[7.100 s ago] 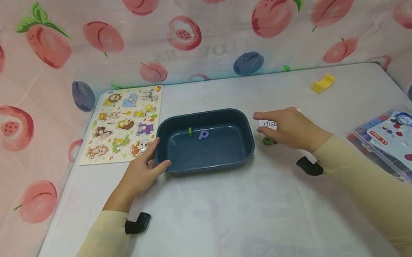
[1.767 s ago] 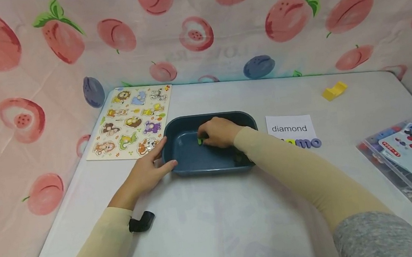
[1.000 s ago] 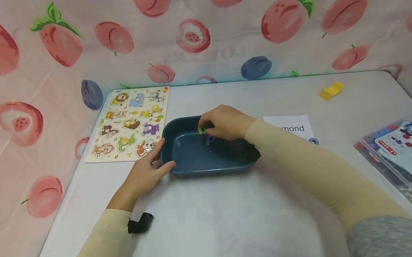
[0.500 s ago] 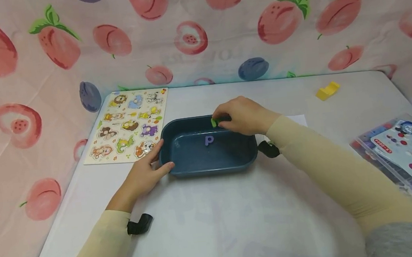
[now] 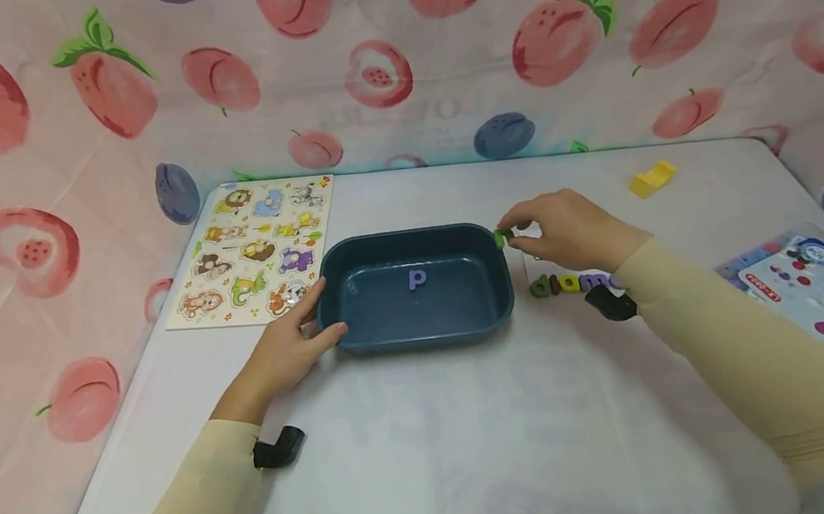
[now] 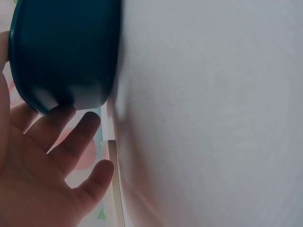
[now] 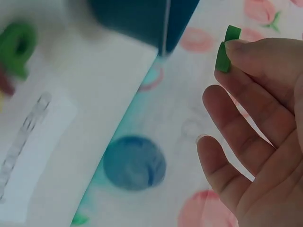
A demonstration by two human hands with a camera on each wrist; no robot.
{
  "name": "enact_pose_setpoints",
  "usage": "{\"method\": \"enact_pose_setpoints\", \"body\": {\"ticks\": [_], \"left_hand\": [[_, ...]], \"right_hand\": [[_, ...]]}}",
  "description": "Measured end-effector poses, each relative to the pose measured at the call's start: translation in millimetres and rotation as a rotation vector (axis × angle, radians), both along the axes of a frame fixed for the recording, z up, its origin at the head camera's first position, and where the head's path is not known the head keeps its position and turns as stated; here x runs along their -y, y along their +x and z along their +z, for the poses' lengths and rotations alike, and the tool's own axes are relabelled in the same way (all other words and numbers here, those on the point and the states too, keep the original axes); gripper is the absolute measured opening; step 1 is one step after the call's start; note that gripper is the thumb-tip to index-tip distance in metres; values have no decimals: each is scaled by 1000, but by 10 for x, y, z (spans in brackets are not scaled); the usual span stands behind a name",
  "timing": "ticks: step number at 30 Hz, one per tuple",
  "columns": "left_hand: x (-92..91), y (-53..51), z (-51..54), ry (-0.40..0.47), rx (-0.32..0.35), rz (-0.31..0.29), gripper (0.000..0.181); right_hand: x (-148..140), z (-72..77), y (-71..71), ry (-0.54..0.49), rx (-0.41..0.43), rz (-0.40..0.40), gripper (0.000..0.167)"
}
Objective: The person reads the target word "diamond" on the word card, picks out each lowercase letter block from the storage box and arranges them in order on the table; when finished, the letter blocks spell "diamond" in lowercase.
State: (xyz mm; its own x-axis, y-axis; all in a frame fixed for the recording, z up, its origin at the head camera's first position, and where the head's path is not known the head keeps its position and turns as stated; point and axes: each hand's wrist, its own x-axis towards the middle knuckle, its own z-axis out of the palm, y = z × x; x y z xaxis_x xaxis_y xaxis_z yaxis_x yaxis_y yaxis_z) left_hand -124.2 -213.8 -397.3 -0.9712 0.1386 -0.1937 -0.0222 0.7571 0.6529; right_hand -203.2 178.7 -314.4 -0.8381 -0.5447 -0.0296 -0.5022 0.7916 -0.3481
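In the head view, my left hand (image 5: pixel 289 345) rests on the left end of a dark blue plastic basin (image 5: pixel 421 341), fingers spread against its wall and thumb at its front side. The left wrist view shows several fingertips touching the basin (image 6: pixel 66 52). Inside it lies a purple letter p (image 5: pixel 417 279). My right hand (image 5: pixel 575 231) pinches a small green letter piece (image 7: pixel 226 52) between thumb and index finger, just beyond the basin's right rim. The piece is seen edge-on. Below that hand, letters spelling "diamo" (image 5: pixel 569 283) lie along a white word card (image 5: pixel 537 269), mostly covered.
An animal puzzle board (image 5: pixel 249 253) lies left of the basin. A yellow block (image 5: pixel 653 179) sits at the back right. A clear plastic case (image 5: pixel 822 281) with a printed sheet lies at the right, partly behind the right forearm. A fruit-print cloth (image 5: pixel 378 76) hangs behind the table.
My right hand picked up the green letter piece inside the basin, lifted it and carried it right past the rim. The p stays inside. My left hand keeps its place on the basin.
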Motion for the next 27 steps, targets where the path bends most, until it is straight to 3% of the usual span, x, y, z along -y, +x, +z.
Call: {"method": "enact_pose_setpoints", "body": {"ticks": [8,16,27], "left_hand": [[-4,-5,17,-6,-1,-11,83],[5,-7,21,-8,4,-11,83],[12,-11,-7,-4,1,-15,83]], "right_hand": [[-467,-53,136,9,41,-132,32],[-880,-216,240,36,56,-210,35],[-1291,-472,362,62,144,-340,36]]}}
